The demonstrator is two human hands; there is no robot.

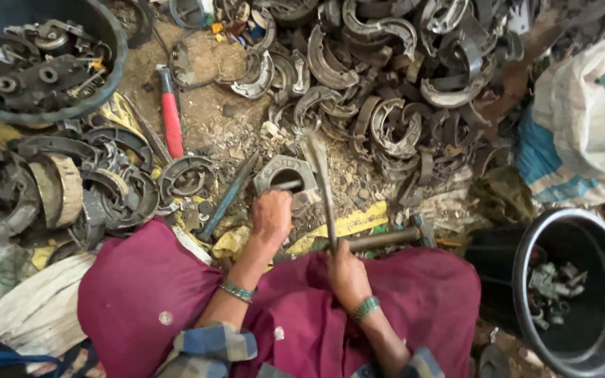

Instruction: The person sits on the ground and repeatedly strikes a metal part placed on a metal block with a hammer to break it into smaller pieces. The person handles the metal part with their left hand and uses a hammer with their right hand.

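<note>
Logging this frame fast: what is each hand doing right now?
Left hand: closed around a metal punch set against the brake-shoe part.
Right hand: closed on a hammer, its head raised.

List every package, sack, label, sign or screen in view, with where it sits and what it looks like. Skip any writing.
Woven sack: right edge, bulging, white with blue-green bands.
Pale sack: lower left, flat and crumpled, off-white.
Yellow wrapper strip: on the ground near the right hand, torn and flattened.
No signs or screens visible.

red-handled hammer [171, 115], maroon cloth [141, 294], black bucket [574, 290]
</note>
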